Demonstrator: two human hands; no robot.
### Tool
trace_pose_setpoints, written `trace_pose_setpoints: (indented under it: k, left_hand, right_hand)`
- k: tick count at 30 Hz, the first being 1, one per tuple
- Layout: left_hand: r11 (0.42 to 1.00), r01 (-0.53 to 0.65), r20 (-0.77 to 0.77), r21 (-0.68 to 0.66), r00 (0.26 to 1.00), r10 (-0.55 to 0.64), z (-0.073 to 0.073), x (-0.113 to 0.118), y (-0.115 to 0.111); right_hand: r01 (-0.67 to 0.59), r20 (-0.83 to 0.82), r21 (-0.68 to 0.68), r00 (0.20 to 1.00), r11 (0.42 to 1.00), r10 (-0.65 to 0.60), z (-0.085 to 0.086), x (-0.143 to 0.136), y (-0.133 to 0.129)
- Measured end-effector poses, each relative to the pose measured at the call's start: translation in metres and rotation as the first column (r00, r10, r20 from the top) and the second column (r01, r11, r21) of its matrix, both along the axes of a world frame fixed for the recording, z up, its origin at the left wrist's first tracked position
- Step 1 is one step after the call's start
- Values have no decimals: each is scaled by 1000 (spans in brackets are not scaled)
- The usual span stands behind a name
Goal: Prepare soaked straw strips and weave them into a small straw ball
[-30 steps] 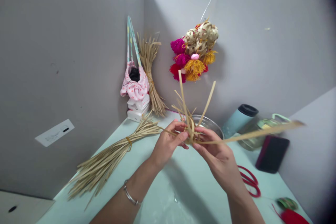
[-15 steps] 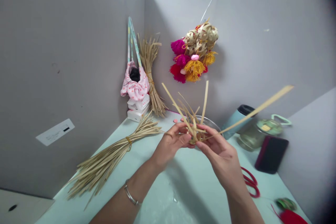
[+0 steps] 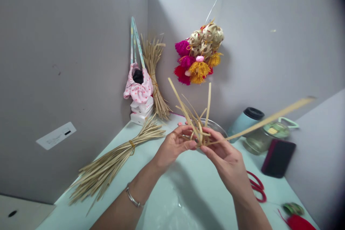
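Note:
A small, partly woven ball of pale flat strips (image 3: 199, 137) is held up above the table between my two hands. My left hand (image 3: 174, 146) pinches its left side, thumb in front and fingers behind. On the other side my right hand (image 3: 222, 151) grips it between thumb and fingers. Loose strip ends rise from the weave, and one long strip (image 3: 269, 118) sticks out to the right past my right hand. My fingers cover much of the woven part.
A tied bundle of strips (image 3: 118, 161) lies at left; another bundle (image 3: 155, 79) leans in the corner beside a pink cloth bag (image 3: 141, 91). Woven balls with tassels (image 3: 201, 54) hang on the wall. At right are a blue cup (image 3: 245, 122), green bottle (image 3: 261, 140), phone (image 3: 279, 159) and red scissors (image 3: 257, 187).
The long strip's free end has swung further right and slightly down. The upright strips have shifted a little, and both hands keep their hold in nearly the same place.

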State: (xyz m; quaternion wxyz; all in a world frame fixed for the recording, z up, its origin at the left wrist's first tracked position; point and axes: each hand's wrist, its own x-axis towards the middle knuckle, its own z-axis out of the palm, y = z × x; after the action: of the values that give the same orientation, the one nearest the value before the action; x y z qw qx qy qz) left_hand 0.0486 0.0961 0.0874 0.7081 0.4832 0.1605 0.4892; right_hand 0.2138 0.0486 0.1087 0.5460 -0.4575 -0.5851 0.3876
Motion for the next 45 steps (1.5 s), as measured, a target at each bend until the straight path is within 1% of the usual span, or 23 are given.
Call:
trace_pose_setpoints:
  k: [4, 10, 12, 14, 17, 21, 24, 26, 30, 32, 35, 37, 39, 45]
  left_hand:
    - [999, 30, -57, 31, 998, -28, 5, -4, -2]
    - [993, -115, -65, -19, 991, 114, 3, 1, -5]
    - [993, -113, -90, -22, 990, 110, 2, 1, -5]
    - [997, -81, -103, -14, 992, 79, 3, 0, -5]
    - [998, -66, -53, 10, 996, 67, 3, -1, -4]
    - [991, -132, 44, 5, 990, 131, 3, 6, -7]
    - [983, -183, 85, -34, 979, 185, 4, 12, -12]
    - [981, -185, 99, -58, 977, 190, 5, 14, -14]
    - [990, -129, 90, -60, 987, 134, 7, 14, -16]
    - [985, -159, 97, -72, 981, 165, 7, 15, -16]
    - [967, -220, 107, -132, 966, 234, 4, 17, -16]
    - [967, -195, 114, -166, 970, 215, 1, 18, -16]
    - [974, -153, 125, -166, 977, 174, 0, 18, -14]
    - [997, -49, 132, -65, 990, 57, 1, 12, -10]
  right_hand:
    - [0, -26, -3, 1000, 1000, 0, 1, 0, 0]
    - [43, -10, -18, 999, 999, -43, -1, -1, 0]
    - [33, -27, -26, 999, 999, -33, -1, -1, 0]
    - [21, -39, -31, 999, 999, -22, -1, -1, -1]
    - [28, -28, -15, 999, 999, -28, -1, 0, 0]
    - [68, 2, 54, 998, 996, -68, -3, 1, 1]
    - [57, -22, 61, 998, 997, -56, -2, 2, 1]
    - [40, -34, 52, 999, 998, -39, 0, 3, 0]
    - [27, -7, 77, 1000, 997, -27, 2, 4, -1]
    - [30, 15, 79, 999, 996, -31, 1, 4, -1]
    - [48, 43, 98, 998, 994, -53, 0, 4, 0]
    - [47, 51, 120, 997, 992, -53, -1, 3, 1]
    - [30, 45, 111, 998, 993, -35, -1, 2, 1]
    - [-4, -26, 10, 1000, 1000, 5, 2, 2, 1]
